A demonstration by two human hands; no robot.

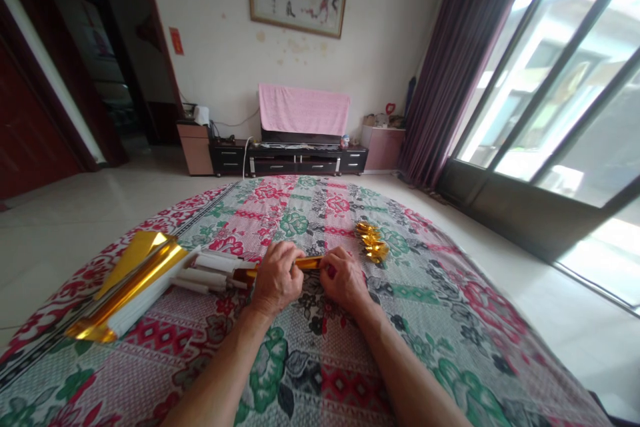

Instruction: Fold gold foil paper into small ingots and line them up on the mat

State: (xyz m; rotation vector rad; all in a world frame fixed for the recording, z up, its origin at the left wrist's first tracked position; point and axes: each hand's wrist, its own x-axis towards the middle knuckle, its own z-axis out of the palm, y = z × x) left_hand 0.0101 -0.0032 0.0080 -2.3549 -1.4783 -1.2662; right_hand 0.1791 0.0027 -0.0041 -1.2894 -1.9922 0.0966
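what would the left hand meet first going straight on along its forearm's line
The left hand, holding a gold foil strip, seems to have a free way over the floral tablecloth; beyond it, the black drawer cabinet likely comes first, though depth is unclear.

A smooth, glossy gold finish like foil is seen on the held strip [309, 263], and bright metallic creases are displayed by the crumpled gold pieces [373, 241]. The larger gold sheet [140, 281] is marked by a mirror-like sheen, whereas a matt, papery look is given by the white rolls [219, 263]. A matt weave is shown by the patterned cloth [400, 360].
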